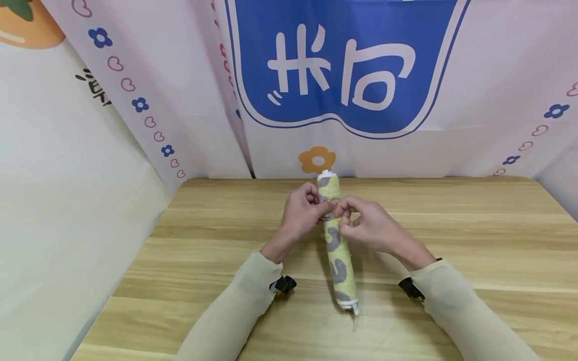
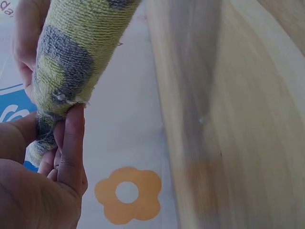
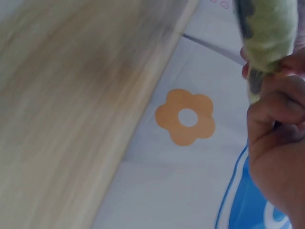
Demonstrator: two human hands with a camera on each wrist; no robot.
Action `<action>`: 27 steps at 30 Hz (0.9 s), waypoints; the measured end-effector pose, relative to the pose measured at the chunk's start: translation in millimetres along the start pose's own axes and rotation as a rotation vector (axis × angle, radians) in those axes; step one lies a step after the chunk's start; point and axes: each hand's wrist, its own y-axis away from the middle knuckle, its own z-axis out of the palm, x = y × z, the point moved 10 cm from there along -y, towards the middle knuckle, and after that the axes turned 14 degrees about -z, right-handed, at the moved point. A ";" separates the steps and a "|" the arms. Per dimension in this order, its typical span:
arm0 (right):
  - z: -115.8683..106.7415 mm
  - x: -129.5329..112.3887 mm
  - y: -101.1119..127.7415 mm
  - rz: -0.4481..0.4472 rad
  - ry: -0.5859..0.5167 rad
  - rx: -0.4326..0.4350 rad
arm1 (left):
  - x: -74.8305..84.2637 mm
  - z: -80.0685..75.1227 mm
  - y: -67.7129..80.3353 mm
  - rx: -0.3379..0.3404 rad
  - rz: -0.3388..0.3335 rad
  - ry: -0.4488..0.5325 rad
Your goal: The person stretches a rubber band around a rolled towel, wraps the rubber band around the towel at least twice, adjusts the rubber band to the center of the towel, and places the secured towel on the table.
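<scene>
A rolled towel [image 1: 333,240], yellow-green with grey patches and white ends, lies lengthwise between both hands. My left hand [image 1: 301,210] grips its upper part from the left; in the left wrist view, the fingers [image 2: 71,148] curl round a narrowed stretch of the roll. At that same stretch a thin yellow band [image 1: 331,219] crosses the towel; whether it is string or elastic I cannot tell. From the right, my right hand [image 1: 368,223] bends its fingers and thumb against the towel and pinches the band there. Its fingertips are partly hidden in the right wrist view.
The wooden table [image 1: 203,281] runs back to a printed white backdrop [image 1: 280,150] with a blue sign and an orange flower. Another white sheet [image 1: 81,200] hangs along the left side. Dark wrist straps [image 1: 284,285] show at both cuffs.
</scene>
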 end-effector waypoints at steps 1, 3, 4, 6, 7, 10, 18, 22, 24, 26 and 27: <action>-0.9 -2.6 -0.4 -0.017 0.038 0.009 | -0.1 -0.6 -0.5 0.001 -0.004 0.004; -2.7 -8.7 -1.4 -0.062 0.115 0.031 | 0.3 -1.3 -0.8 0.000 -0.010 0.011; -3.6 -11.9 -1.6 -0.087 0.160 0.040 | 0.3 -1.4 -1.1 -0.002 -0.012 0.014; -5.3 -16.6 -1.4 -0.125 0.233 0.060 | -0.5 -1.7 -1.8 -0.006 -0.024 0.015; -6.1 -18.2 -1.2 -0.141 0.259 0.068 | -1.0 -1.9 -2.1 -0.008 -0.029 0.016; -7.5 -20.2 -0.2 -0.162 0.297 0.077 | -3.5 -2.4 -3.7 -0.010 -0.050 0.018; 0.2 -29.3 -2.6 -0.291 0.355 0.092 | -16.6 -7.7 -7.5 0.019 -0.151 0.110; 4.2 -33.3 -2.7 -0.331 0.447 0.106 | -19.4 -8.1 -8.0 0.028 -0.167 0.125; 5.0 -32.6 -2.4 -0.329 0.468 0.105 | -20.0 -6.9 -8.2 0.023 -0.164 0.125; 4.7 -31.3 -1.8 -0.321 0.469 0.109 | -19.4 -5.5 -8.1 0.017 -0.153 0.121; 4.7 -30.4 -1.7 -0.318 0.465 0.109 | -18.6 -5.0 -7.7 0.017 -0.145 0.114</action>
